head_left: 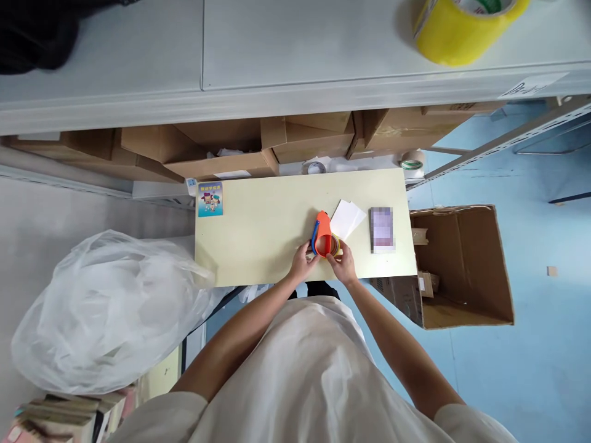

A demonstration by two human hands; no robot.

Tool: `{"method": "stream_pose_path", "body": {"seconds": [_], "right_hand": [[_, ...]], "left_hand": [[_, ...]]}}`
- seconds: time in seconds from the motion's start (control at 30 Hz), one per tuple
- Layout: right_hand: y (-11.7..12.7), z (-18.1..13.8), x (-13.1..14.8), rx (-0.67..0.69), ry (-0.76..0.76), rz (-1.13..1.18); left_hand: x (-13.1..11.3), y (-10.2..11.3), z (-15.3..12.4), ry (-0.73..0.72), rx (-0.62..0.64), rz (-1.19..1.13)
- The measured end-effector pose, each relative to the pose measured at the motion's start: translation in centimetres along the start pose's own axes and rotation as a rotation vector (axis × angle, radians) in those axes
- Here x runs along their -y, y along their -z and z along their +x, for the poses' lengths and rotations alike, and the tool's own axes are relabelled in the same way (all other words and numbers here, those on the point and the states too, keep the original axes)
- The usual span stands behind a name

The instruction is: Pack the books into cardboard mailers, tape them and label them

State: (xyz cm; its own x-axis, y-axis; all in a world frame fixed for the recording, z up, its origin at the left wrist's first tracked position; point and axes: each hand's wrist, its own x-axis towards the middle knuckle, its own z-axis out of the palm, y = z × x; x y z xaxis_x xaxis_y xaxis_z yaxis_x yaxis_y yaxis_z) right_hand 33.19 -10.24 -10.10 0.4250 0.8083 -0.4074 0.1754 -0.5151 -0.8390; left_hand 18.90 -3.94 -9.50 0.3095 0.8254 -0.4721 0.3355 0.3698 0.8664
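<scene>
An orange tape dispenser (324,234) with a blue handle and a roll of tape lies on the pale yellow table (258,227), near its front edge. My left hand (302,263) grips the dispenser's left side, fingers curled. My right hand (343,263) holds the roll from the right, fingers closed on it. A few white paper slips (347,218) lie just behind the dispenser. A small flat packet (382,229) rests to their right.
An open cardboard box (462,264) stands on the blue floor at the right. A large clear plastic bag (106,307) bulges at the left. Cardboard boxes (221,147) line the space behind the table. A yellow tape roll (462,27) sits on the shelf above. A sticker (210,199) marks the table's left corner.
</scene>
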Motion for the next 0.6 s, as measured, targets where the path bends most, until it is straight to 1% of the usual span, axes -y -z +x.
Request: {"method": "stream_pose_path", "body": {"seconds": [0.17,0.27,0.33,0.4,0.47,0.53,0.6], "right_hand": [[0.5,0.0,0.1,0.009,-0.018,-0.041],[0.5,-0.5,0.4,-0.017,-0.020,-0.059],[0.6,-0.8,0.8,-0.078,0.002,-0.106],[0.9,-0.9,1.5,-0.145,0.064,-0.171],[1.4,-0.8,2.6,-0.176,0.155,-0.212],[1.7,-0.5,3.9,-0.151,0.243,-0.213],[1.6,0.1,5.5,-0.090,0.314,-0.195]], "left_hand": [[0.0,-0.1,0.2,0.002,0.056,0.051],[0.1,0.3,0.1,0.040,0.029,0.082],[0.1,0.7,0.0,0.068,0.002,0.069],[-0.2,1.5,-0.2,0.082,-0.005,0.052],[-0.7,2.5,-0.4,0.080,-0.004,0.059],[-1.4,3.9,-0.8,0.069,-0.010,0.079],[-2.1,5.3,-1.2,0.059,-0.024,0.085]]}}
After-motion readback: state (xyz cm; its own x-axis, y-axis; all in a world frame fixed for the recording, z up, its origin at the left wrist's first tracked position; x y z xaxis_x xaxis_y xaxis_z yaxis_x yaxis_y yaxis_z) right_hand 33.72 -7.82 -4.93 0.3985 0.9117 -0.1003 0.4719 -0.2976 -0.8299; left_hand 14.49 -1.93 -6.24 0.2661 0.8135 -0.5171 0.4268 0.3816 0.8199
